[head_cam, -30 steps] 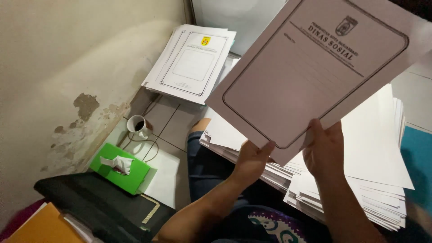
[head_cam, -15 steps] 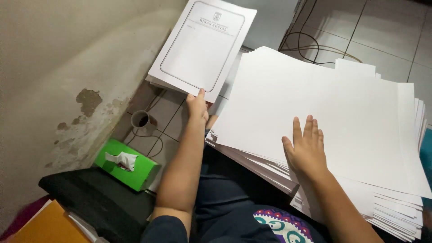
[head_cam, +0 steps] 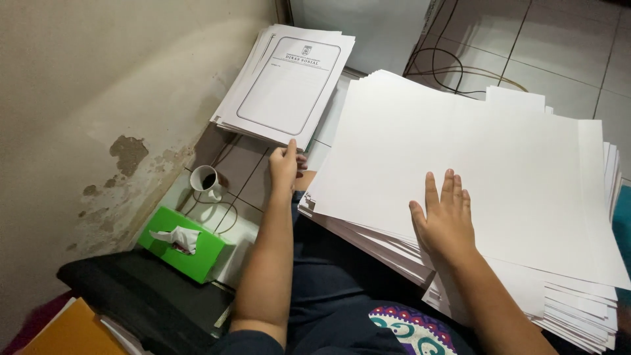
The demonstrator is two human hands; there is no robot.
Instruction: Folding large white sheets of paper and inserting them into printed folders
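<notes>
Left hand [head_cam: 285, 165] reaches out to the near edge of the form stack [head_cam: 286, 82] — fingers curled at its lower corner, thumb on top; whether it pinches a sheet cannot be told. The form stack lies on the tiled floor [head_cam: 559, 46] against the wall [head_cam: 98, 98], top sheet printed with a header and a rounded frame.

Right hand [head_cam: 445, 217] lies flat, fingers spread open, palm down on the blank stack [head_cam: 473, 151] — holds nothing, only presses. The blank stack rests across the person's lap, sheets fanned unevenly at the right and lower edges.

Beside the left arm: 1 white cup [head_cam: 205, 180] with dark liquid on the floor, and just nearer, a green tissue box [head_cam: 187, 246] with a tissue sticking up. A dark bag [head_cam: 131, 296] lies below the box, an orange folder [head_cam: 69, 335] at the bottom left corner. Cables [head_cam: 453, 66] loop on the floor behind the blank stack.
</notes>
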